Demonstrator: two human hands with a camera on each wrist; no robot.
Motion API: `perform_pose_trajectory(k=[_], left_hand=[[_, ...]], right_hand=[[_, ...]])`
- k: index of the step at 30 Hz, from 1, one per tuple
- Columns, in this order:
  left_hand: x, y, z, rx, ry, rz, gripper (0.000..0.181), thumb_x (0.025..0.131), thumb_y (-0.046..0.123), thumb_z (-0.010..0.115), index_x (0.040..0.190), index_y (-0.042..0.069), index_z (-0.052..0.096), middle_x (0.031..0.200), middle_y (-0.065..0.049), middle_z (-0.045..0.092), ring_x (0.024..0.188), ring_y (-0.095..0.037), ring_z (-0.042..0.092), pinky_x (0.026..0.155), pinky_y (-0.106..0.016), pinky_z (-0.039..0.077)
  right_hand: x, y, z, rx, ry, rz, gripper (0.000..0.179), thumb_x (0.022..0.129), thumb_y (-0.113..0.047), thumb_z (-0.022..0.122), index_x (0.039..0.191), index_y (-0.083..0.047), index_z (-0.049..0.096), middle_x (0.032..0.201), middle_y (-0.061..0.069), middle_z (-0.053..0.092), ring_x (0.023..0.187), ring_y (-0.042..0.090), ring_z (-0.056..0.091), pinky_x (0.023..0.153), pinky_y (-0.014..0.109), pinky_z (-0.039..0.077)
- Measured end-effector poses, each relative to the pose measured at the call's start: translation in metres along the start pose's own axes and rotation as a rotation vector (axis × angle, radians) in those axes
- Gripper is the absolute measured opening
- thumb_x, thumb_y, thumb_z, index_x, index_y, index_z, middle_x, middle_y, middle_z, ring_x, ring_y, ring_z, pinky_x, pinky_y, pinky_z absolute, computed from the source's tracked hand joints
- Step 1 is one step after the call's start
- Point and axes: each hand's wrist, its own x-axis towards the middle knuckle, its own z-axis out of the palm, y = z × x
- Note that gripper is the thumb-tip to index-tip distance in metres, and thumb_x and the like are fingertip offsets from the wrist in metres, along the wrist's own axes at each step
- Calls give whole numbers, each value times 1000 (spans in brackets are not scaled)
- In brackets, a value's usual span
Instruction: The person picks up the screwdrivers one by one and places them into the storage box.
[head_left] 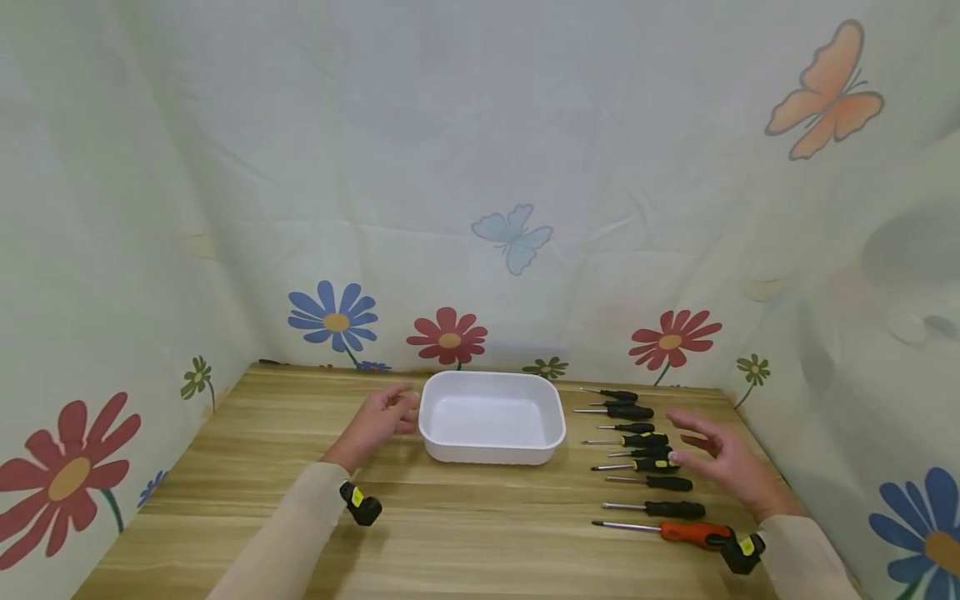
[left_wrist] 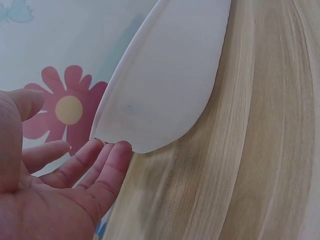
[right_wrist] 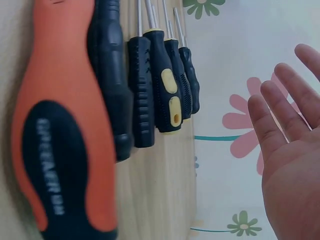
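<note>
A white rectangular basin stands on the wooden table. Beside its left end is my left hand, its fingers relaxed and holding nothing; in the left wrist view the fingertips lie at the basin's edge, and whether they touch it I cannot tell. To the right, several screwdrivers lie in a column, shafts pointing left. Nearest is an orange-and-black screwdriver; black-handled and yellow-and-black ones lie beyond it. Over the handle ends hovers my right hand, fingers spread, grasping nothing.
The wood-grain table meets a pale cloth backdrop printed with flowers and butterflies at the back and both sides. A black device is strapped to each wrist.
</note>
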Motion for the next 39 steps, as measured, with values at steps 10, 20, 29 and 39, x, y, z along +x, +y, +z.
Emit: perform_pose_trajectory(k=[10, 20, 29, 39], left_hand=[[2, -2, 2, -35, -24, -31, 59, 105, 28, 59, 155, 3, 39, 124, -25, 61, 96, -26, 71, 93, -45, 60], [4, -2, 5, -47, -16, -84, 60, 101, 20, 65, 154, 7, 41, 125, -21, 58, 92, -23, 70, 85, -37, 63], [5, 3, 6, -63, 22, -123, 62, 97, 11, 70, 153, 10, 44, 128, -20, 56, 93, -25, 67, 82, -35, 63], [7, 2, 5, -24, 30, -132, 66, 92, 7, 75, 152, 14, 47, 128, -19, 59, 100, -28, 67, 84, -37, 63]], right_hand=[[-15, 4, 0, 7, 0, 66, 57, 97, -24, 71, 150, -21, 52, 150, -8, 54, 127, -16, 45, 100, 8, 41], [-32, 7, 3, 28, -2, 95, 56, 96, -21, 73, 149, -14, 54, 151, 9, 55, 123, -17, 48, 98, 14, 49], [-38, 14, 8, 38, 11, 61, 53, 95, -14, 73, 145, -9, 57, 146, -8, 57, 124, -17, 49, 97, 10, 47], [-49, 11, 10, 31, 6, 154, 55, 95, -23, 74, 147, -14, 56, 151, 14, 55, 123, -16, 49, 98, 16, 50]])
